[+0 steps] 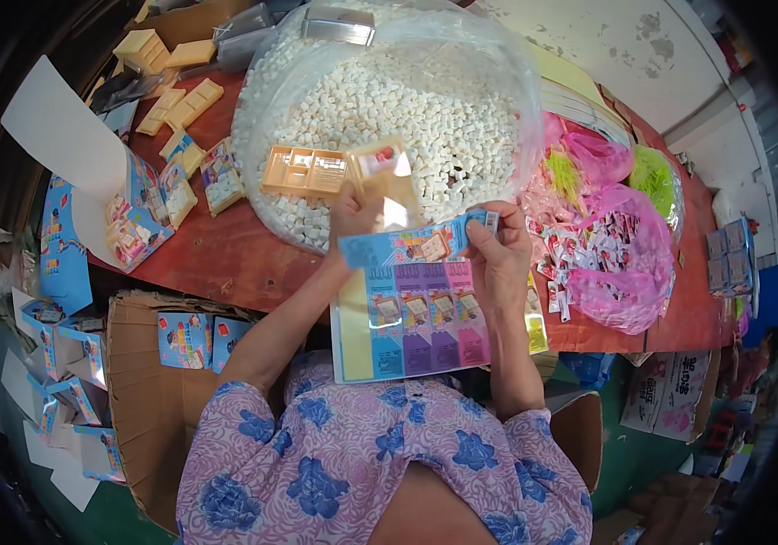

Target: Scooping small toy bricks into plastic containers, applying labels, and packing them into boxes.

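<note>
Blue strip (pixel 400 245) has its right end pinched in the right grip (pixel 502 242); left grip (pixel 353 216) holds a cream tray (pixel 376 174).

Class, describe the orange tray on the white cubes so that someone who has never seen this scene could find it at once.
Start at the big clear bag of white cubes on the red table. Near the bag's lower left, just beyond the left hand, find the orange tray. Unlike the paler tray at that hand, it lies flat, compartments facing up.
</note>
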The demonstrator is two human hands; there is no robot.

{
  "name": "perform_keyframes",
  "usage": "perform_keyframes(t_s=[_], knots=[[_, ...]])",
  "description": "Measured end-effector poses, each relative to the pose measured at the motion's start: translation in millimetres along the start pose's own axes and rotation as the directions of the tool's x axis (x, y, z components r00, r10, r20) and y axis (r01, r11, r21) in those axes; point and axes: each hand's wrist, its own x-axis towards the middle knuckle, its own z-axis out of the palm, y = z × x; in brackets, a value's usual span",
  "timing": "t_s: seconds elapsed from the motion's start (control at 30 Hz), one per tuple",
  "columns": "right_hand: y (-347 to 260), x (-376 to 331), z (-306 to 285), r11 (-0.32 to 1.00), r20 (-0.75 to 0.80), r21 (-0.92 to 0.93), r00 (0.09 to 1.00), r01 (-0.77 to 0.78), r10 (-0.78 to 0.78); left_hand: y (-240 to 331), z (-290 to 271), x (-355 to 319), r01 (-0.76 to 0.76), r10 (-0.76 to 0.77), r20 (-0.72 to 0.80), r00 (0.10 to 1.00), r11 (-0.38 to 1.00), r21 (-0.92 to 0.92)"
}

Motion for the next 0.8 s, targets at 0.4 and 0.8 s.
perform_keyframes(t_s=[0.4, 0.8], knots=[[-13.9, 9.7, 15.3, 0.996, 0.022, 0.083, 0.999, 0.043, -0.045, 34.2, 16.7, -14.2, 0.210, -0.202, 0.065, 0.977, 0.879, -0.429], [14.8, 39.0, -4.8, 0.983, -0.031, -0.183, 0.999, 0.003, -0.009, 31.8, 30.3, -40.6, 0.206, -0.149, 0.165, 0.975, 0.886, -0.416]])
